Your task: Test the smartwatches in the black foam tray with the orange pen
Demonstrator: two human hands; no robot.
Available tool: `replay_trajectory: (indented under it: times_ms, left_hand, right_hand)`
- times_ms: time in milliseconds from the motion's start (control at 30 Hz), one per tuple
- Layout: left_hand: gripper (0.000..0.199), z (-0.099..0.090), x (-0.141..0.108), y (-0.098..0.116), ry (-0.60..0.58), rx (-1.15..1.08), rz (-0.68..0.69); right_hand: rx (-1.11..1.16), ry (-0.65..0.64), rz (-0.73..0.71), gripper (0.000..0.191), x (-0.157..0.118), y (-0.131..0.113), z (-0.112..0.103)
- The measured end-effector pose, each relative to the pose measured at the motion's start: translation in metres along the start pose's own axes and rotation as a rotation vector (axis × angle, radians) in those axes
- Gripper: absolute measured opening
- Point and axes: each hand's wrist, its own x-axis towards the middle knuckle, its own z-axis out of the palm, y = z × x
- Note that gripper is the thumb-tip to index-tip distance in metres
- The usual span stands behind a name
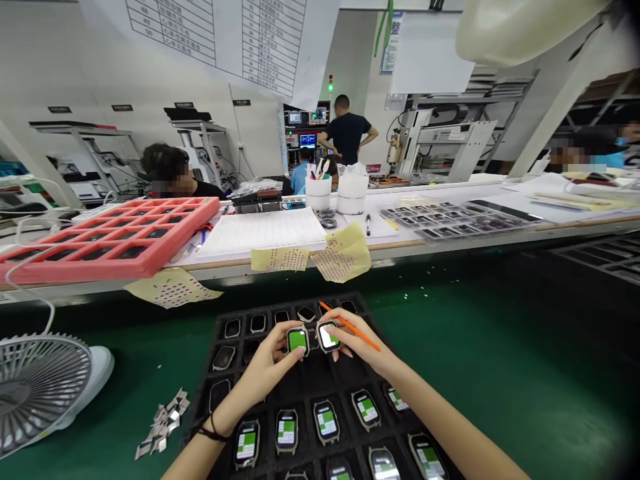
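Observation:
My left hand (pixel 283 350) is closed around a smartwatch with a green screen (pixel 297 340), its thumb on the lower edge of the glass. Close beside it, my right hand (pixel 350 337) grips a smartwatch with a white screen (pixel 329 335), a fingertip resting on the display. An orange stick-like tool (pixel 357 329) is also held across the fingers of my right hand. Both watches are above a black foam tray (pixel 310 383). Several lit watches (pixel 327 421) with green and white screens lie in its near rows; dark-screened watches (pixel 258 323) lie in the far rows.
A fan (pixel 30 393) stands at the left, near a pile of small peeled tabs (pixel 163 423). On the shelf ahead are a red foam tray (pixel 100 233), papers (pixel 265 230), white cups (pixel 319 193) and clear trays (pixel 450 217). Other people are beyond it.

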Motion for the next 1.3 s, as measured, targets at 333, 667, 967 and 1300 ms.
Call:
replay_trajectory:
  times_ms: [333,667,967,1300]
  left_hand:
    - [0.038,0.000,0.000,0.007,0.159,-0.033,-0.042]
    - [0.040,-0.001,0.002,0.005,0.185,0.013,-0.006]
    - [0.042,-0.003,0.004,-0.017,0.155,0.045,0.050]
    - [0.038,-0.001,0.000,0.000,0.082,0.036,0.023]
  right_hand:
    - [-0.011,-0.157,-0.031,0.032,-0.002,0.001,-0.001]
    - [0.009,-0.061,-0.052,0.026,0.002,-0.001,0.001]
    - [0.024,0.013,0.003,0.027,0.003,-0.009,0.002]
    - [0.050,0.020,0.006,0.027,0.001,-0.005,0.001]
